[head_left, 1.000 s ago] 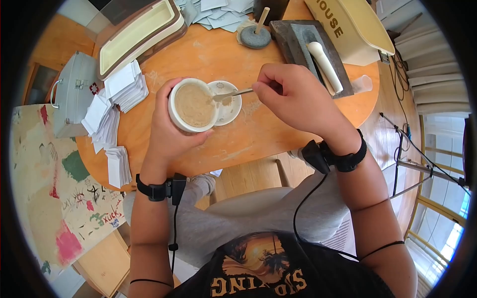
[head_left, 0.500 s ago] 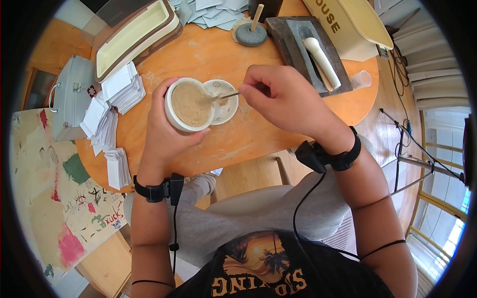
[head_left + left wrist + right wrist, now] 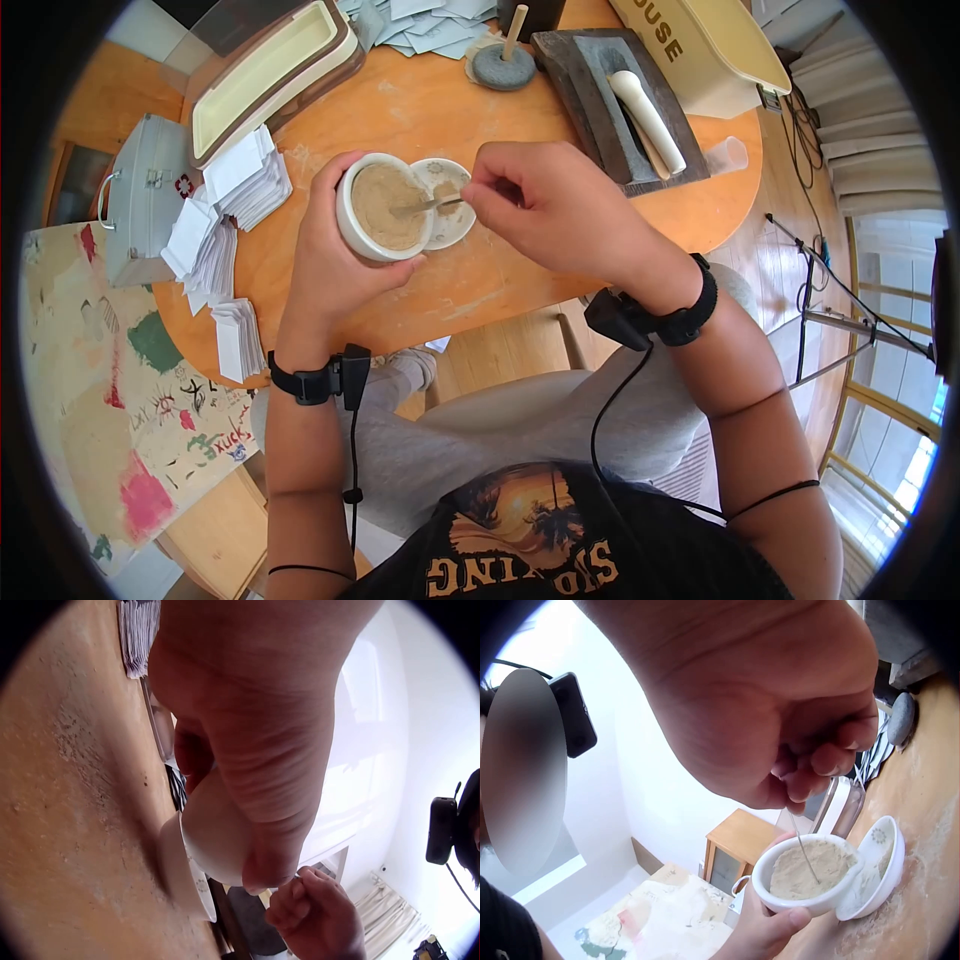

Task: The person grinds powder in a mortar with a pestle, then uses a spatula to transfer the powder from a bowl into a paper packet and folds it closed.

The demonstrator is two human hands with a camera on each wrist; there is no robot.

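My left hand (image 3: 328, 262) grips a white mortar (image 3: 804, 901) with a pouring lip from the side, thumb along its near wall. The mortar holds fine tan powder (image 3: 385, 205) close to the brim. Between thumb and fingertips, my right hand (image 3: 560, 208) pinches a thin metal spatula (image 3: 428, 206), whose tip is in the powder. A small white dish (image 3: 458, 236) with a floral print stands on the table beside the mortar, traces of powder inside. In the left wrist view, the mortar (image 3: 214, 832) overlaps the dish (image 3: 178, 874).
Paper stacks (image 3: 240, 180) and a metal case (image 3: 150, 195) stand to the left. Behind are a cream tray (image 3: 265, 80) and a grey stone disc (image 3: 503, 68) with a wooden peg. A white pestle (image 3: 650, 125) lies on a dark stone slab (image 3: 575, 95), near a clear cup (image 3: 727, 156).
My right hand has moved left, bringing the spatula from over the mortar's right rim farther into the powder. My left hand keeps its grip on the mortar.
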